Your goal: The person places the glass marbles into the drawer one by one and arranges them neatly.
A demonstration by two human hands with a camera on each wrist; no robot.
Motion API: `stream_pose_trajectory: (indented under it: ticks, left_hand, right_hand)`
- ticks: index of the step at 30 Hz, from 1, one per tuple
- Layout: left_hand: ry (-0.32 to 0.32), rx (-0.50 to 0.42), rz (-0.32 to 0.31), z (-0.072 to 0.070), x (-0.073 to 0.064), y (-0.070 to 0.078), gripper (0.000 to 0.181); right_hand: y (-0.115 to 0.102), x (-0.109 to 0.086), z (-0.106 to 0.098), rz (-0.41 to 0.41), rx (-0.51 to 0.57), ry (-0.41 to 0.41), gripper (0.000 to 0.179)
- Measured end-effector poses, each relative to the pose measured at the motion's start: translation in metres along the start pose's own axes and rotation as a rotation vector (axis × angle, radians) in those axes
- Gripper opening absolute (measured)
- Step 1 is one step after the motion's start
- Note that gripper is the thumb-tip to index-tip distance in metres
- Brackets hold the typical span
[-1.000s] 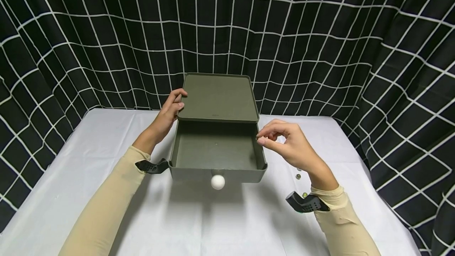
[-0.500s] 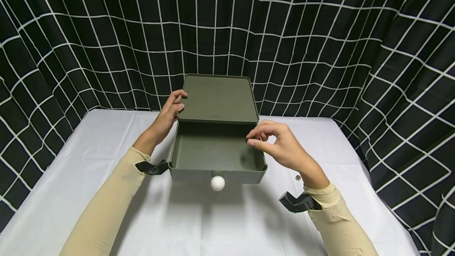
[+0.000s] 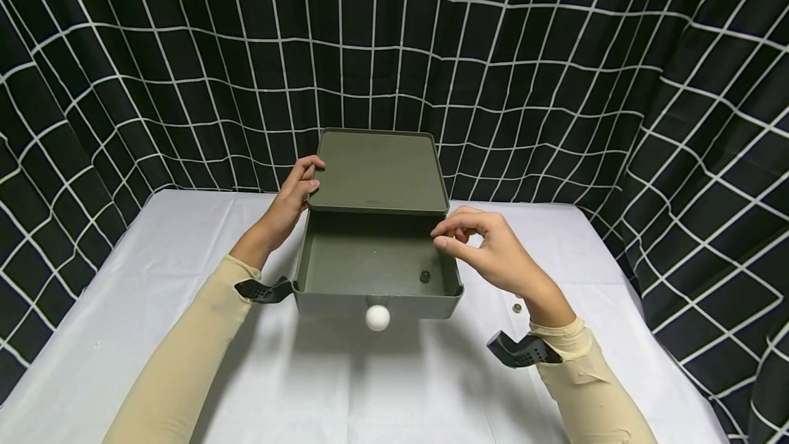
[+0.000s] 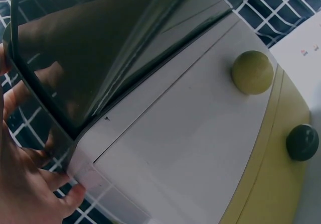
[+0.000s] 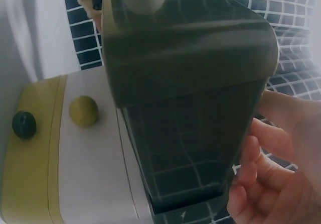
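An olive-green drawer box (image 3: 379, 170) has its top drawer (image 3: 345, 266) pulled out toward me, a white knob (image 3: 378, 318) on its front. My left hand (image 3: 286, 207) grips the box's left side, index fingertip over the top rim. Over the drawer's right wall hovers my right hand (image 3: 493, 252), thumb and index finger apart with nothing visible between them. A small dark round marble-like piece (image 3: 424, 276) lies on the drawer floor at the front right. Another small greenish piece (image 3: 516, 307) is on the table beside my right wrist.
Below the open drawer, the left wrist view shows a white drawer front with a yellow knob (image 4: 252, 72) and a yellow one with a dark green knob (image 4: 302, 142). A white cloth covers the table (image 3: 203, 225). Black gridded curtains (image 3: 382, 40) surround it.
My right hand has moved left over the drawer, let go of the small marble-like piece, and drawn back slightly. That piece now lies in the drawer. My left hand has stayed put.
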State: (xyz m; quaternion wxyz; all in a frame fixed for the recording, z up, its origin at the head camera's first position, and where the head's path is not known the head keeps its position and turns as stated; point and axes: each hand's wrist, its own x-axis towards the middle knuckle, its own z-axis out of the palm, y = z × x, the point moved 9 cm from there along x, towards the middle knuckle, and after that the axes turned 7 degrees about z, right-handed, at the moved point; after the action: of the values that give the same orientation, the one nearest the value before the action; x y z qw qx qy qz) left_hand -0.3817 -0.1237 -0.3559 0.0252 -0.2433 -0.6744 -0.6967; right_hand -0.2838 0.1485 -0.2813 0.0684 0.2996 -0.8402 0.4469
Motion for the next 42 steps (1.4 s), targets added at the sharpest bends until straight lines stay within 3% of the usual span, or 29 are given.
stream_pose_trajectory:
  ticks: [17,27,37,42]
  left_hand:
    - [0.004,0.007,0.006,-0.001,0.0,0.001,0.029]
    - [0.012,0.001,0.013,-0.002,0.001,0.002,0.028]
    - [0.019,-0.001,0.009,0.0,0.001,0.003,0.044]
    - [0.029,0.003,-0.005,0.0,0.001,0.002,0.042]
  right_hand:
    - [0.008,-0.007,-0.024,0.006,-0.02,0.044,0.013]
    - [0.027,-0.018,-0.036,0.079,-0.045,0.073,0.013]
    - [0.044,-0.032,-0.05,0.115,-0.093,0.105,0.012]
    - [0.057,-0.039,-0.056,0.142,-0.096,0.123,0.012]
